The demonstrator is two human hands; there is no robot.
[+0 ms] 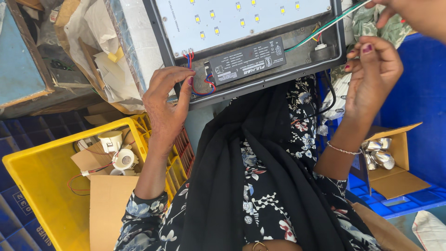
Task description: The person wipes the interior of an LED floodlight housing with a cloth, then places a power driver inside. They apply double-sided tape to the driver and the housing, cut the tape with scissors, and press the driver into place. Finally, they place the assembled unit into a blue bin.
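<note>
A flat LED light fixture [241, 18] with a dark frame lies tilted against my lap. It carries a white board of small diodes and a black driver box [246, 61]. My left hand [167, 104] grips the fixture's lower left corner, thumb beside the red and blue wires [200, 88]. My right hand [371, 79] hovers at the fixture's right edge with thumb and fingers pinched together; nothing shows between them. Another person's hand [413, 14] at the top right is by a green and white wire [325, 25] that leads into the fixture.
A yellow crate [42, 186] at lower left holds small white lamp parts [118, 151], wires and cardboard. A small open carton [395, 162] with shiny metal reflectors sits on a blue crate at right. A black cable [331, 97] hangs below the fixture. Paper and cardboard lie at upper left.
</note>
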